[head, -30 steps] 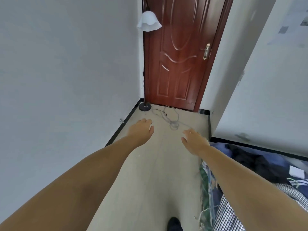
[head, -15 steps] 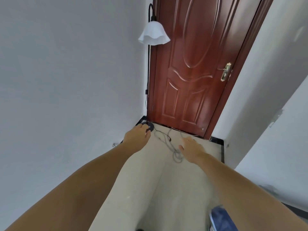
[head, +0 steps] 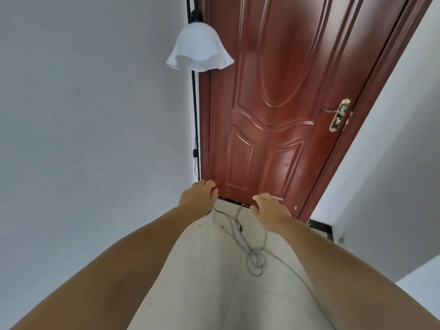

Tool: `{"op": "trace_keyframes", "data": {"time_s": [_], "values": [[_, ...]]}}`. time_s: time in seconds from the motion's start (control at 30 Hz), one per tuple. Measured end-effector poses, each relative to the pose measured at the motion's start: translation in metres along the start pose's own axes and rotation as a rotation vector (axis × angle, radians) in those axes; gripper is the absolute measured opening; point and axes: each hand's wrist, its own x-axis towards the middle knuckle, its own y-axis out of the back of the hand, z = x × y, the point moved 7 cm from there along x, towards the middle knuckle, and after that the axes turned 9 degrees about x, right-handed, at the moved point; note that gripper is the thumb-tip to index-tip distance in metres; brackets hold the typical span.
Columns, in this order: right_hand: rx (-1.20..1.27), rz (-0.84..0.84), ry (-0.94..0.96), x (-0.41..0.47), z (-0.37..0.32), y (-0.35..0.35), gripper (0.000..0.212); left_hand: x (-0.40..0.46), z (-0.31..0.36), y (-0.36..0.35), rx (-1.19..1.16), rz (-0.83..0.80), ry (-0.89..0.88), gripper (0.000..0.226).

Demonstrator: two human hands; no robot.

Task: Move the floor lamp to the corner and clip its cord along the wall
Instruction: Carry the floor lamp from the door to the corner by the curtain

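Red-brown panelled door (head: 281,110) straight ahead, brass handle (head: 339,115) at its right edge, pale floor (head: 202,282) below

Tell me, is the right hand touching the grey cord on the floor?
Apart: the head view shows the right hand open, with bare floor between it and the grey cord.

Pale floor (head: 190,294) with tangled cord (head: 254,260).

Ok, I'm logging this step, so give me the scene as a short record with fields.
lamp: floor lamp, black pole, white shade, in the corner beside the door
cord: loose cord tangled on the floor, not clipped
left hand: open, empty, near the pole's foot
right hand: open, empty, above the cord
lamp base: hidden behind left hand
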Motion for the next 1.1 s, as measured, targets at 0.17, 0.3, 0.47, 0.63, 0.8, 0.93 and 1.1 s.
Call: {"op": "trace_keyframes", "data": {"time_s": [0.17,0.3,0.47,0.63,0.8,0.93,1.1], "values": [[-0.011,-0.043,0.04,0.112,0.03,0.001,0.044,0.102,-0.009,-0.038,-0.009,-0.019,0.034,0.03],[-0.009,-0.091,0.084,0.219,0.054,0.01,0.042,0.193,-0.022,-0.062,-0.041,0.007,0.14,0.033],[0.003,-0.142,0.114,0.338,0.07,0.025,0.042,0.286,-0.041,-0.084,-0.057,-0.014,0.256,0.036],[0.079,-0.201,0.153,0.431,0.067,0.003,0.043,0.358,-0.078,-0.121,-0.04,-0.081,0.346,0.037],[0.148,-0.187,0.157,0.529,0.069,-0.03,0.043,0.425,-0.12,-0.167,0.009,-0.161,0.377,0.037],[0.251,-0.176,0.177,0.596,0.067,-0.064,0.042,0.474,-0.162,-0.191,0.021,-0.136,0.474,0.036],[0.288,-0.234,0.167,0.66,0.071,-0.125,0.041,0.517,-0.217,-0.229,-0.117,0.021,0.841,0.064]]}}
